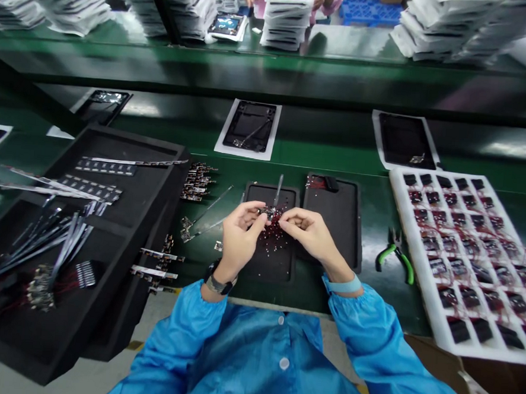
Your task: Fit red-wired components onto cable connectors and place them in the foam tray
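Over a shallow black tray (280, 269), my left hand (243, 228) pinches a small circuit board (268, 213), and a thin grey ribbon cable (279, 189) sticks up from it. My right hand (308, 230) is beside it, thumb and forefinger closed together; what lies between those fingertips is too small to make out. Below and between both hands is a pile of tiny parts with red wires and pale ends (275, 238), partly hidden by my fingers. A second black tray (333, 219) stands to the right, holding a small black part with red wires (330, 183).
Green-handled cutters (395, 258) lie beside a white foam tray (413, 254) of wired black modules. At left, a black bin (128, 212) holds ribbon cables and boards. Tablet housings (249, 126) lie on paper along the green bench. Across the shelf are stacks (287, 20) and a co-worker's hands.
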### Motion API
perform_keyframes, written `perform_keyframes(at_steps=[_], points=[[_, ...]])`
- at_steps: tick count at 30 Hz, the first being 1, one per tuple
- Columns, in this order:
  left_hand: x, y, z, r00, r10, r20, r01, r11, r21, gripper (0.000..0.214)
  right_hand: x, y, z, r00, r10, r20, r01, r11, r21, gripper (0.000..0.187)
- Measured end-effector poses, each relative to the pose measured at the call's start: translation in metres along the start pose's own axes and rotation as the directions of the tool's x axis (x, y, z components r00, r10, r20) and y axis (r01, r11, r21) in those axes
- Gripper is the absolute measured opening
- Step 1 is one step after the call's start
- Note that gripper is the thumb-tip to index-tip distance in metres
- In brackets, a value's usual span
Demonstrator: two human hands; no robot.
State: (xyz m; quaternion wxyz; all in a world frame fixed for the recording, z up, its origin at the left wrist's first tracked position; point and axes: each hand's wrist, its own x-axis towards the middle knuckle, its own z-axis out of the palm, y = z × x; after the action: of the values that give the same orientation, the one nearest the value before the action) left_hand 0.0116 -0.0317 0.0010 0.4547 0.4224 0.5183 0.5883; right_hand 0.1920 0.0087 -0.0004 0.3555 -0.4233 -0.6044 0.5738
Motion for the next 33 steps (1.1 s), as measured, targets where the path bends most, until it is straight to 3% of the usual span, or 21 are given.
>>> perform_keyframes(at_steps=[3,9,18,22,27,33], points=[[0.01,-0.012,0.004,1.0,-0.017,0.021,0.017,1.0,-0.009,0.026,0.001,0.005,-0.003,1.0,-0.014,-0.013,0.014,1.0,-0.011,0.024],[0.007,-0.021,0.005,0.995,-0.034,0.096,0.036,0.999,-0.015,0.025,0.002,0.01,-0.007,1.0,-0.015,0.018,0.015,1.0,0.0,0.021],[0.004,-0.025,0.004,0.987,0.003,0.16,-0.017,0.996,0.091,0.016,-0.001,0.003,-0.004,0.983,-0.16,-0.088,0.137,0.964,-0.227,0.016],[0.003,-0.025,0.005,0.983,-0.036,0.177,0.026,0.998,0.062,0.011,-0.002,0.004,-0.004,0.96,-0.269,-0.082,0.218,0.896,-0.387,0.014],[0.005,-0.025,0.006,0.977,-0.105,0.185,0.099,0.994,0.041,0.011,-0.003,0.01,-0.003,0.923,-0.385,-0.009,0.305,0.747,-0.59,0.017],[0.005,-0.028,0.006,0.978,-0.08,0.194,0.058,0.992,0.115,0.013,-0.003,0.013,-0.002,0.906,-0.422,0.044,0.349,0.683,-0.642,0.017]])
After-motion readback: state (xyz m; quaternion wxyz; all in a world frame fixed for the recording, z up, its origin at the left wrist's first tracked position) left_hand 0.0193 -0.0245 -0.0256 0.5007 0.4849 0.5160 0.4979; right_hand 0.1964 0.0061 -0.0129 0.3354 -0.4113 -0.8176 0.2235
